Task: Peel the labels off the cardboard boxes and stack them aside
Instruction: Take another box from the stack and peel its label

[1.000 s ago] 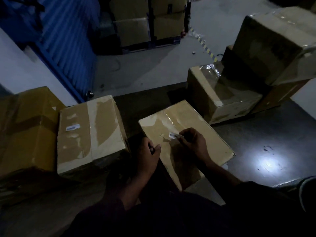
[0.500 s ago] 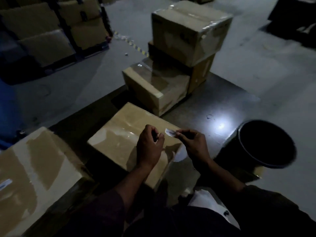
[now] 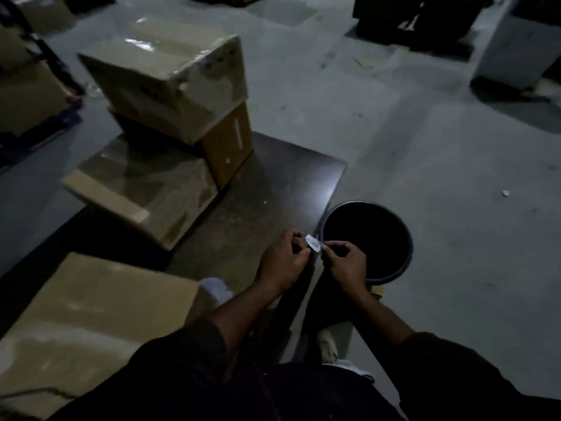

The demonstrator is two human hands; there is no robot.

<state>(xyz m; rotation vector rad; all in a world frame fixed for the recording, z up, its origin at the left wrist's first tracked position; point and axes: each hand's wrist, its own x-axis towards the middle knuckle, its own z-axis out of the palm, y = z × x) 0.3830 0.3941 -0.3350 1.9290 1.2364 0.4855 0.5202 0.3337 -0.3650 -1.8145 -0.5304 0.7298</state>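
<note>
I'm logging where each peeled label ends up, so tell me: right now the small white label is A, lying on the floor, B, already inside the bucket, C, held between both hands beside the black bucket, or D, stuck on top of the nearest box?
C: the label is pinched between the left hand and right hand, just at the rim of the black bucket.

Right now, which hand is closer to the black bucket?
Right. The right hand sits at the black bucket's near rim, pinching the label. The left hand is farther, beyond the label.
</note>
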